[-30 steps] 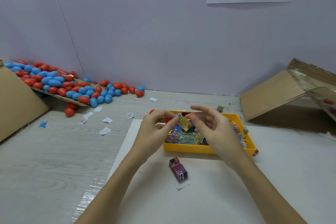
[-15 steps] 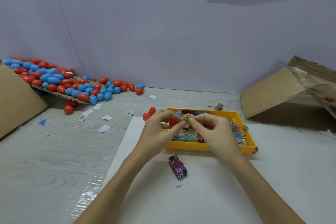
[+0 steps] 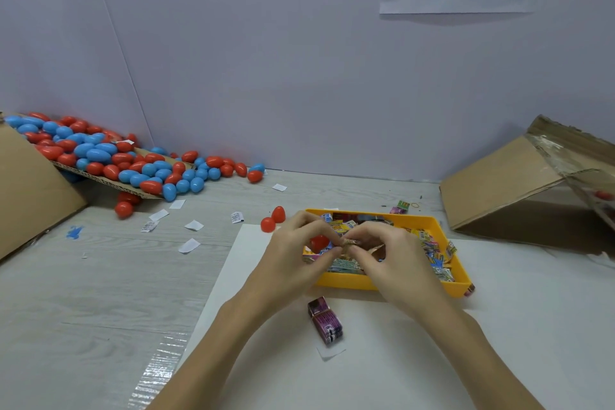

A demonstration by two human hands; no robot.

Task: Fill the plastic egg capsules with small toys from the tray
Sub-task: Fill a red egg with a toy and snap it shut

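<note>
1. Here, in the head view, both hands meet over the yellow tray [image 3: 392, 285], which sits on a white sheet [image 3: 233, 270] toward the desk's far right.
2. The left hand [image 3: 296, 260] and the right hand [image 3: 396, 263] have curled fingers and together pinch a small folded toy packet [image 3: 349, 242] at their fingertips, above the tray's left half.
3. The packet's long axis runs roughly left to right, between the two sets of fingertips; which end is its front I cannot tell.
4. The tray's long axis also runs left to right, and it holds many small printed packets.
5. A red egg capsule half [image 3: 318, 242] shows just behind the left hand's fingers, inside the tray's left end.
6. Two more red halves [image 3: 273, 219] stand just beside the tray's far-left corner, at the sheet's far edge.
7. A purple packet [image 3: 325, 320] lies on the sheet near the tray's near edge, its long axis pointing away from the person and slightly left.
8. A heap of red and blue eggs [image 3: 109, 156] spills from a cardboard flap at the desk's far-left corner.
9. A tilted cardboard box [image 3: 506, 183] stands at the far right.
</note>
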